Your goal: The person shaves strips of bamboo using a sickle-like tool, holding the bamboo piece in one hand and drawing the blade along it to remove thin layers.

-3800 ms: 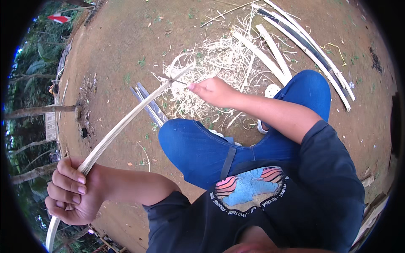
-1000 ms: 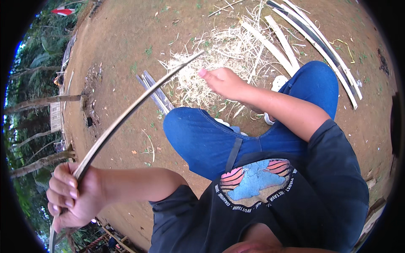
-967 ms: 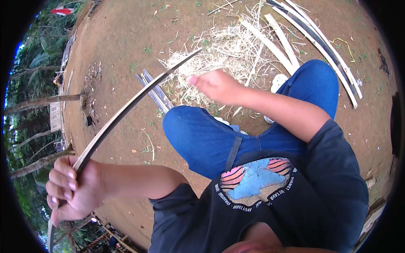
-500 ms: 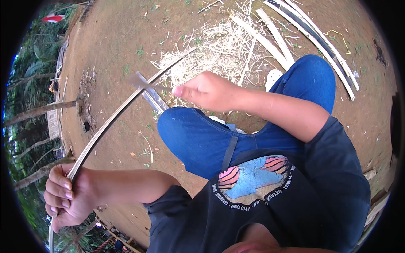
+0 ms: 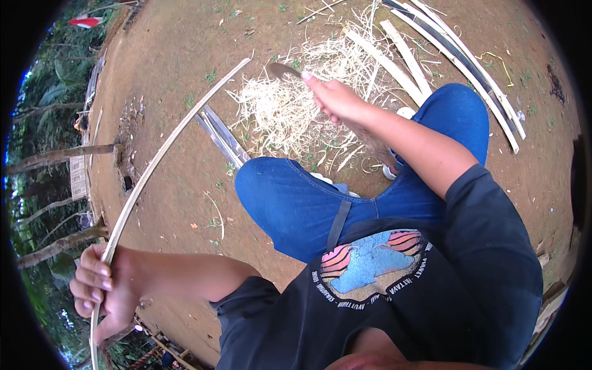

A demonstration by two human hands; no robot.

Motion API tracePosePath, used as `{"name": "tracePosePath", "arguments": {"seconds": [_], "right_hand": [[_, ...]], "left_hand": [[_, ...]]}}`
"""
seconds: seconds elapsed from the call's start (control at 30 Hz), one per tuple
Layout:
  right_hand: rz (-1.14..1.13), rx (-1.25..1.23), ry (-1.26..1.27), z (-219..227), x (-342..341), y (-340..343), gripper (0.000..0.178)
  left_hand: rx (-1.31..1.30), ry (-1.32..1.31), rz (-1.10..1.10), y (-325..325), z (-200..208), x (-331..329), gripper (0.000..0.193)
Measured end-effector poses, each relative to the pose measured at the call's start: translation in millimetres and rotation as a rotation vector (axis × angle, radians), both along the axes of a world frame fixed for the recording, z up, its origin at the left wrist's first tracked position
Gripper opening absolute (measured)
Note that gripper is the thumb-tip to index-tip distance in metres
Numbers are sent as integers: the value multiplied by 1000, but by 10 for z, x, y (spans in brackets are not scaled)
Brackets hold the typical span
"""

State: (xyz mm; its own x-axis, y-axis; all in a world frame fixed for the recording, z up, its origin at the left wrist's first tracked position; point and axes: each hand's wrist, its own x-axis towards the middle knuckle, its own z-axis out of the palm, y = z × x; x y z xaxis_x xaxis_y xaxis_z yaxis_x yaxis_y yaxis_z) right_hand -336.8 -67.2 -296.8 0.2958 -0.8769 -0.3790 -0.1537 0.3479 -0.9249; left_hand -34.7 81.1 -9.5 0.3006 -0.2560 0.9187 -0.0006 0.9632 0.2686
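Note:
A long, thin pale strip [image 5: 152, 168], apparently split bamboo, bends up and away from my left hand [image 5: 102, 290]. That hand is closed around its near part at the lower left, and the tail of the strip runs below the fist. My right hand [image 5: 333, 98] grips a knife, its handle mostly hidden by the fingers. The dark knife blade [image 5: 282, 70] points left, apart from the strip's far tip, above a heap of curly pale shavings [image 5: 271, 114] on the ground.
Split bamboo lengths [image 5: 398, 68] lie beyond the shavings, with longer dark-and-pale pieces [image 5: 475, 68] at the far right. A clear plastic-like sleeve with strips [image 5: 222, 137] lies by my bent left knee [image 5: 265, 191]. Bare brown soil surrounds me; tree trunks [image 5: 61, 159] stand at left.
The knife has left the strip, where it crossed it before; my right hand moved away and to the right. The strip has turned to show its pale face, and my left hand shifted slightly.

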Motion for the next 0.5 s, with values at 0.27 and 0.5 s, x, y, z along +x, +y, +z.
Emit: {"name": "tracePosePath", "arguments": {"seconds": [0.27,0.5], "right_hand": [[-381,52,-160,-157,-276,-184,67],[0,-104,-53,-46,58,154,66]], "left_hand": [[340,-62,258,-599,-1142,-121,47],[335,155,-203,-348,-1614,-335,39]]}}
